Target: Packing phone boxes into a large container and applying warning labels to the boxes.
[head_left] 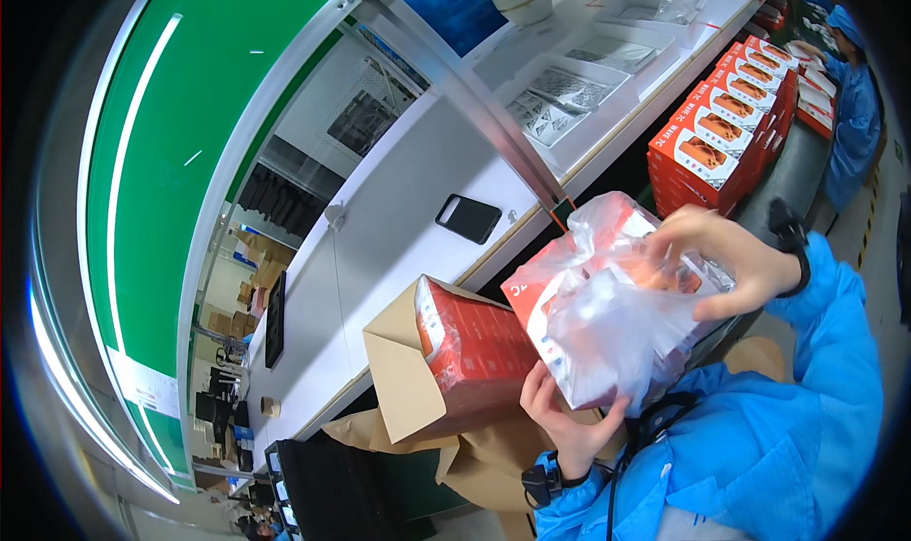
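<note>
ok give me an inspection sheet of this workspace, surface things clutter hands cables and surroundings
Surface: white bench with a black phone-shaped item lying on it
Things in hand: red-and-white box, partly covered by clear plastic
Clutter: open brown carton holding red packaging; white tray on the bench
Hands: left hand holds the box's lower side; right hand touches the plastic
Cables: black cord near the left sleeve
Surroundings: stacked red boxes, co-worker in blue, green panel
</note>
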### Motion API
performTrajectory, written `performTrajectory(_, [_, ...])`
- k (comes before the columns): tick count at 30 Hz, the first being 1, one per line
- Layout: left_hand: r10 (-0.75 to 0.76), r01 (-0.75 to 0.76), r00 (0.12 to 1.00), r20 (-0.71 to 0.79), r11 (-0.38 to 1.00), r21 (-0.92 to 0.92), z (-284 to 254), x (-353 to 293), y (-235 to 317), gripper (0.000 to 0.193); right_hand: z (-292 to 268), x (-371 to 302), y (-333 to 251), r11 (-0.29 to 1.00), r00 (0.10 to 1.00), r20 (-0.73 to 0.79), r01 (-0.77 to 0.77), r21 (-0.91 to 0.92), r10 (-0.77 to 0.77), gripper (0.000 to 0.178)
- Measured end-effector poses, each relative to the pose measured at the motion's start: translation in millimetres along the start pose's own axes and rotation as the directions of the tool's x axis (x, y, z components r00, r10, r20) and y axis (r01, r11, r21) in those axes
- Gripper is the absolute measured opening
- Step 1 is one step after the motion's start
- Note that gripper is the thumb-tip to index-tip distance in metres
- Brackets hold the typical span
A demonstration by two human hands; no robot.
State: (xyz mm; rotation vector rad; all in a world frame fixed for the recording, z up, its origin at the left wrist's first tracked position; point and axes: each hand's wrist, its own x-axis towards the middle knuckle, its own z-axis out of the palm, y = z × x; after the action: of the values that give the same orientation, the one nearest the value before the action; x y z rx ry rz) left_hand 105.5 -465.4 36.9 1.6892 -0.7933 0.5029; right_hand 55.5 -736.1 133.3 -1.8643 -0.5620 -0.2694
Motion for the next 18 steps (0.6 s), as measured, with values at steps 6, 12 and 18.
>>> performTrajectory(6, [-0.011, 0.012, 1.0, -0.024, 0.999, 0.03, -10.8, -23.0, -12.7, 0.031, -1.4, -51.2, 49.5, 0.945, 0.991, -0.13, -0.057, -0.322, 0.015, 0.074])
performTrajectory(12, [-0.527, 0.345, 0.794, -0.305, 0.802, -0.488, 6.2, 6.1, -40.2, 0.018, -43.3, -67.2, 113.9, 0.982, 0.996, -0.082, 0.051, 0.18, -0.036, 0.026])
performTrajectory(18, [-0.471, 0.319, 0.855, -0.217, 0.807, -0.497, 40.3, 62.2, -67.5, 0.016, -29.2, 40.7, 182.7, 0.901, 0.857, -0.496, 0.1, 0.421, 0.136, 0.012])
